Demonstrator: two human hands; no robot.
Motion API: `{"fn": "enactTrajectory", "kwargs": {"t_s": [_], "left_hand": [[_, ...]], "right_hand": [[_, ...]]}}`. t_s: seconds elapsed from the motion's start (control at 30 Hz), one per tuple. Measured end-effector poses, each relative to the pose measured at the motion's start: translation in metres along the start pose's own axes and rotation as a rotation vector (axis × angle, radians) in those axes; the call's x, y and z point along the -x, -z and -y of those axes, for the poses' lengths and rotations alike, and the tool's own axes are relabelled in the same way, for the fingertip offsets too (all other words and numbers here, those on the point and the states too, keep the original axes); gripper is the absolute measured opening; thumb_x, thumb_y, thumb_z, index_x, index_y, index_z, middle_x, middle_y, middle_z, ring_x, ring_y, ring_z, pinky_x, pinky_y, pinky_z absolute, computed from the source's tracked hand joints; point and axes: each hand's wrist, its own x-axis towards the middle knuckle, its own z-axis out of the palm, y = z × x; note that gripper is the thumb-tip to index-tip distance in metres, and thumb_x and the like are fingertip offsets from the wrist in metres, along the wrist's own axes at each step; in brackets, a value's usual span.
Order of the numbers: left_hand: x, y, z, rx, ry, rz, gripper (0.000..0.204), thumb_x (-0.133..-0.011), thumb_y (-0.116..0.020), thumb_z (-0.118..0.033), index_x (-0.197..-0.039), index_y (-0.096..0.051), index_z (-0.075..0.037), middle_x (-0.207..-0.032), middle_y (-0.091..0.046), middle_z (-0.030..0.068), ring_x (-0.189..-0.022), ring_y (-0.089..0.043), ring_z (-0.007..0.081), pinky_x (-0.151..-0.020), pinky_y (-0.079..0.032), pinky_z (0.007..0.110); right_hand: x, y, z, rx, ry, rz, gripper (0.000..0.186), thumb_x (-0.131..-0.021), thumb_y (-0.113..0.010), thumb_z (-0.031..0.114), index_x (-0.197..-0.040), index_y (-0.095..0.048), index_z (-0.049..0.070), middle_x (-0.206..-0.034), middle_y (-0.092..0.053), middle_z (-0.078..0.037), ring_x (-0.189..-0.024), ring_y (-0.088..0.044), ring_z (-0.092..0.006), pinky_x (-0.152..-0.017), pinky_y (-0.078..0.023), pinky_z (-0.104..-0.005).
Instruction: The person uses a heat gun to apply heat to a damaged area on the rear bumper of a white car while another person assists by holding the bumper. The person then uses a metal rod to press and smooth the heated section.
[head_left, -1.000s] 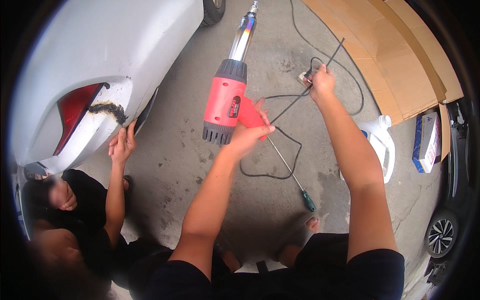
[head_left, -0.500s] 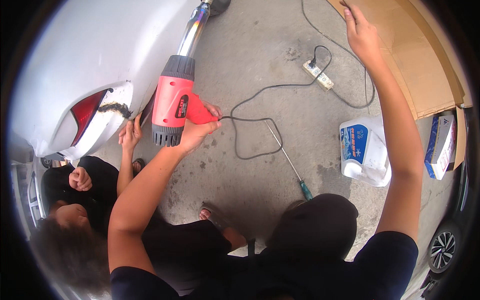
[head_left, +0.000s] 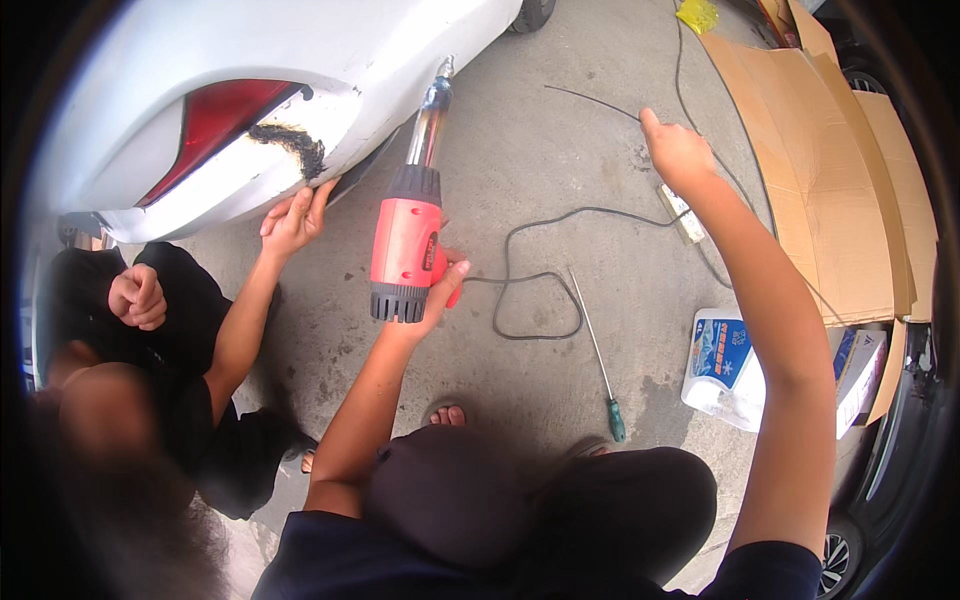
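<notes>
1. While the person's left hand [head_left: 432, 308] grasps the heat gun [head_left: 408, 243] by its red handle, the metal nozzle points away from the person, above the floor [head_left: 540, 390] and right of the white car [head_left: 250, 60]
2. In this view the nozzle tip overlaps the car's edge; whether they touch cannot be told
3. The person's right hand [head_left: 680, 155] is clenched around one end of a thin dark rod [head_left: 592, 99], whose free end points left, well apart from the heat gun
4. A co-worker's hand [head_left: 293, 222] touches the bumper just below a rough blackened patch [head_left: 300, 150], near the red tail light [head_left: 215, 125]
5. A black cord [head_left: 540, 338] loops over the floor from the handle toward a power strip [head_left: 688, 225]
6. Beside that loop lies a green-handled screwdriver [head_left: 616, 420]; farther right stand a white jug [head_left: 715, 365], partly behind the right forearm, and opened cardboard [head_left: 790, 200]
</notes>
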Motion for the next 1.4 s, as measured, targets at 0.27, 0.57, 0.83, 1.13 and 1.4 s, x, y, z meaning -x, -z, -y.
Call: {"fn": "enactTrajectory", "kwargs": {"t_s": [0.27,0.57,0.83,1.13,1.4], "left_hand": [[0.026,0.000,0.026,0.100,0.104,-0.012,0.043,-0.089,-0.069,-0.008,-0.126,-0.050,0.004,-0.084,-0.062,0.0031,-0.081,-0.060,0.0130,-0.086,-0.047,0.033],[0.076,0.039,0.010,0.212,0.426,0.106,0.043,-0.094,-0.066,-0.017,-0.126,-0.045,0.003,-0.089,-0.065,0.0082,-0.087,-0.063,0.0162,-0.084,-0.049,0.031],[0.107,0.076,-0.004,-0.155,0.349,0.123,0.043,-0.090,-0.070,-0.009,-0.125,-0.049,0.002,-0.086,-0.062,0.0051,-0.078,-0.058,0.0127,-0.072,-0.048,0.028],[0.111,0.054,0.020,0.016,0.253,0.046,0.041,-0.089,-0.066,-0.002,-0.126,-0.048,0.001,-0.083,-0.057,0.0064,-0.075,-0.055,0.0142,-0.068,-0.047,0.030],[0.119,0.047,0.039,0.213,0.383,-0.122,0.034,-0.089,-0.066,-0.004,-0.121,-0.053,0.002,-0.083,-0.058,0.0025,-0.074,-0.057,0.0114,-0.067,-0.047,0.027]], "right_hand": [[0.035,-0.023,0.013,-0.478,-0.091,-0.117,0.023,-0.102,-0.048,0.024,-0.103,-0.061,0.005,-0.080,-0.066,-0.024,-0.079,-0.065,-0.0440,-0.069,-0.051,-0.0514],[-0.001,0.026,0.062,-0.533,0.232,-0.236,0.028,-0.102,-0.050,0.023,-0.104,-0.064,-0.001,-0.059,-0.057,-0.015,-0.055,-0.060,-0.0229,-0.057,-0.046,-0.0369],[-0.020,0.041,0.120,-0.796,0.207,-0.384,0.030,-0.102,-0.049,0.025,-0.115,-0.064,0.003,-0.057,-0.052,-0.004,-0.052,-0.051,-0.0102,-0.054,-0.042,-0.0301],[0.029,-0.009,0.152,-1.189,0.101,0.057,0.040,-0.102,-0.046,0.022,-0.140,-0.051,0.009,-0.057,-0.049,0.000,-0.052,-0.046,-0.0089,-0.053,-0.041,-0.0299],[0.057,-0.015,0.151,-1.082,0.179,0.158,0.040,-0.101,-0.047,0.016,-0.140,-0.050,0.008,-0.055,-0.049,-0.003,-0.048,-0.047,-0.0116,-0.053,-0.041,-0.0305]]}}
